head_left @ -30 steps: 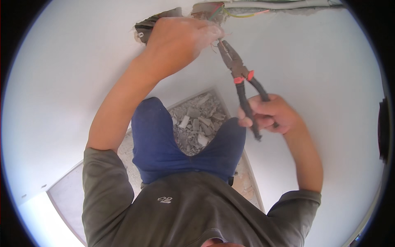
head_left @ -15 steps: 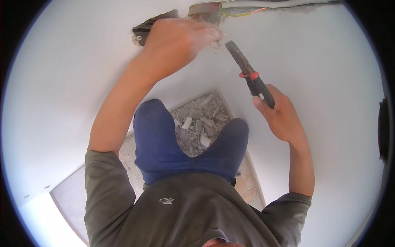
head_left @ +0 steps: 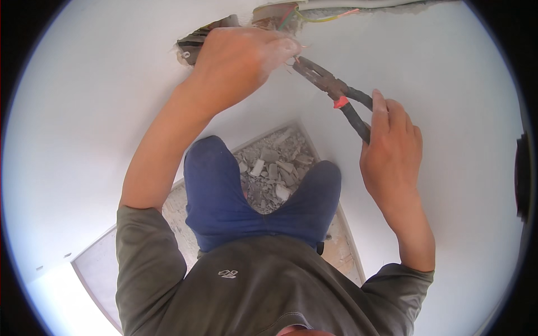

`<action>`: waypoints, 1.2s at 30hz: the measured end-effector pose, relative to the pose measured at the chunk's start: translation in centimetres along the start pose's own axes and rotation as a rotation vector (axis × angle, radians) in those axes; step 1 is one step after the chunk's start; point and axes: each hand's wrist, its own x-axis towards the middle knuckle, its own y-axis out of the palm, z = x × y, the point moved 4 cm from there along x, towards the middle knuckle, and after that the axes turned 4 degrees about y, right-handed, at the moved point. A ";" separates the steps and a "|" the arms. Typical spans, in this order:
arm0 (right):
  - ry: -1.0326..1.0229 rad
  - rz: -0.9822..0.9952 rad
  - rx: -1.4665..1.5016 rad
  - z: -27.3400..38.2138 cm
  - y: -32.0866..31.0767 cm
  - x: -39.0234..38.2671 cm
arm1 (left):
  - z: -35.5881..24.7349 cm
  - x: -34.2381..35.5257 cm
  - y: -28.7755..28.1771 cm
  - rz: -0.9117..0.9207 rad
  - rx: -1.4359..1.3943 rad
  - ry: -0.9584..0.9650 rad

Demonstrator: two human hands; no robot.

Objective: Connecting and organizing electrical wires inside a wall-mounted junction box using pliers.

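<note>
Grey rubble with some paler, blocky chunks lies on the floor.

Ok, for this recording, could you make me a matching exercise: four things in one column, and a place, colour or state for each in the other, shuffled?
Things:
1. Pliers
2. Rubble
3. Trousers
4. Pale tube

Descriptions:
A. blue
B. held in the right hand
C. along the top edge of the picture
D. grey, in broken chunks

Pairs: 1-B, 2-D, 3-A, 4-C
</note>
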 end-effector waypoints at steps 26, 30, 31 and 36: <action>0.544 0.997 2.074 4.8 6.1 -4.0 | -0.4 -0.6 0.2 -0.080 0.021 -0.006; 0.129 1.298 3.328 9.3 7.7 -5.8 | -0.6 -0.2 0.3 -0.095 -0.002 -0.025; 0.030 1.204 3.385 10.0 7.2 -5.3 | -0.5 -0.2 0.2 -0.089 0.005 -0.023; 0.324 0.703 1.890 6.7 7.9 -4.6 | -0.2 -0.5 0.3 -0.050 -0.016 -0.022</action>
